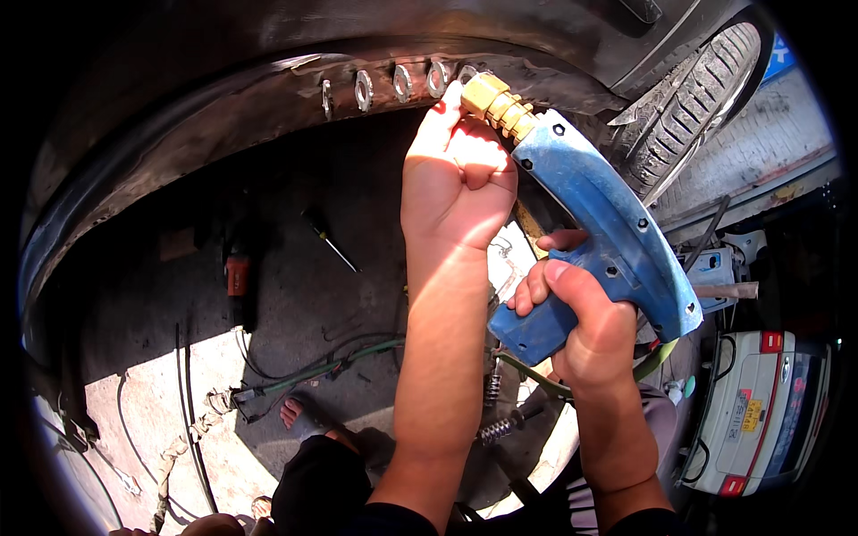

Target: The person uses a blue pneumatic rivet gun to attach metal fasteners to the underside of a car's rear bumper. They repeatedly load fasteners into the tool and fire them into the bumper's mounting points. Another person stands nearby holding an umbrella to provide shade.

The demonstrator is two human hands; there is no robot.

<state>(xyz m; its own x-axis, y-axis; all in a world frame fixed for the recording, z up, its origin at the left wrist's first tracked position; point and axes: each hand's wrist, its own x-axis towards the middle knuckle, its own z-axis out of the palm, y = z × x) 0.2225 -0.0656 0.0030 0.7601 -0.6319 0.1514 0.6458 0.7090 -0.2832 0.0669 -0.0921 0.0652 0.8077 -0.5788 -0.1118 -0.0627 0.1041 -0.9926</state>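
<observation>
My right hand (594, 326) is wrapped round the grip of a blue spot-welding gun (617, 214). The gun slants up and to the left, and its brass nozzle (497, 103) ends close against the dark car body panel (250, 107). Beside the nozzle tip, my left hand (460, 179) is closed, its fingertips pinching a small metal washer (466, 74) at the panel edge. Further left along that edge, several similar washers (402, 82) stand out in a row. Fingers and nozzle partly cover the pinched washer, so its contact with the panel is hidden.
A tyre (697, 107) is at the upper right. On the shaded floor lie a screwdriver (331, 241) and an orange-and-black power tool (237, 275). Cables (331, 364) cross the ground, near coil springs (500, 429) by my legs. A white car (728, 415) stands at right.
</observation>
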